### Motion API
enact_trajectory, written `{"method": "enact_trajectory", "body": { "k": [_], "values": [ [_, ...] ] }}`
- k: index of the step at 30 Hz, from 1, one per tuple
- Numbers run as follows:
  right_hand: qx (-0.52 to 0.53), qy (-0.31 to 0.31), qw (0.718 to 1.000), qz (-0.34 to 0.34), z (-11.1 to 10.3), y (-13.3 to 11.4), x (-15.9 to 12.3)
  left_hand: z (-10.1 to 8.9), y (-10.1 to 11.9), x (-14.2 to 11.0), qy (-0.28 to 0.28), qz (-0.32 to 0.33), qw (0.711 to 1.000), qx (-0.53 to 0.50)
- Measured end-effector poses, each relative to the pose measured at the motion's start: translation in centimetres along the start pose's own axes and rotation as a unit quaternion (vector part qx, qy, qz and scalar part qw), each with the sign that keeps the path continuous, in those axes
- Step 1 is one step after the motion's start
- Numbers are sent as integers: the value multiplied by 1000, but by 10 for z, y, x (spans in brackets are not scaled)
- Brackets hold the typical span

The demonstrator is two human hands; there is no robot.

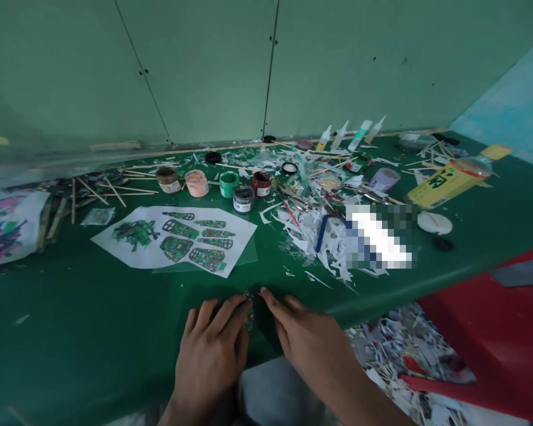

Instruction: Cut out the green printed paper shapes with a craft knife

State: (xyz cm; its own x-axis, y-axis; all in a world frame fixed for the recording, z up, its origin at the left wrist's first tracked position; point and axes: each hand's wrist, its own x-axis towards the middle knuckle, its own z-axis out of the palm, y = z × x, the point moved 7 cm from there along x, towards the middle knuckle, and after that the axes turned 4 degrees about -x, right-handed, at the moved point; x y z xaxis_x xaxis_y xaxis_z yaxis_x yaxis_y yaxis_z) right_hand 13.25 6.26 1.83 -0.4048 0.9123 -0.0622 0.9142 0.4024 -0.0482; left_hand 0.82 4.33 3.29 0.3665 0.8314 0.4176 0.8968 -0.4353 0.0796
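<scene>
My left hand [215,337] rests near the table's front edge, its fingers bent over a small green patterned piece [250,319]. Most of that piece is hidden under the fingers. Close by on the right, my right hand [313,334] has its fingers curled together, with the fingertips beside the piece's far end. Whatever those fingertips pinch is too small to make out. Beyond my hands lies a white paper sheet [133,257] bearing several green-and-brown camouflage-patterned pieces [176,249] and a crumpled-looking green one [135,235].
Paint jars, including a green one [229,184] and a black one [243,199], stand behind the sheet. Paper scraps [337,260], thin sticks [133,190] and glue bottles [359,135] crowd the back and right. A yellow-labelled container [446,183] lies on its side.
</scene>
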Motion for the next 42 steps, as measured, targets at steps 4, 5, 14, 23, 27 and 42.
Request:
{"method": "enact_trajectory", "body": {
  "k": [4,5,14,23,27,42],
  "values": [
    [-52,-20,998,-7,0,-10,1,0,-1,0,-1,-9,1000,-9],
    [-65,-26,998,-8,-1,-13,2,0,-1,0,-1,-13,1000,-9],
    [-100,-32,994,-27,-11,-1,-28,-1,0,5,-8,-30,999,-29],
    [52,89,990,94,-20,8,1,-2,3,-24,-62,10,997,-50],
    [13,91,990,109,-14,0,29,-2,-1,-37,-73,34,996,-28],
    [143,210,964,82,-12,38,-18,-11,-2,-9,6,-47,999,-22]
  ]
}}
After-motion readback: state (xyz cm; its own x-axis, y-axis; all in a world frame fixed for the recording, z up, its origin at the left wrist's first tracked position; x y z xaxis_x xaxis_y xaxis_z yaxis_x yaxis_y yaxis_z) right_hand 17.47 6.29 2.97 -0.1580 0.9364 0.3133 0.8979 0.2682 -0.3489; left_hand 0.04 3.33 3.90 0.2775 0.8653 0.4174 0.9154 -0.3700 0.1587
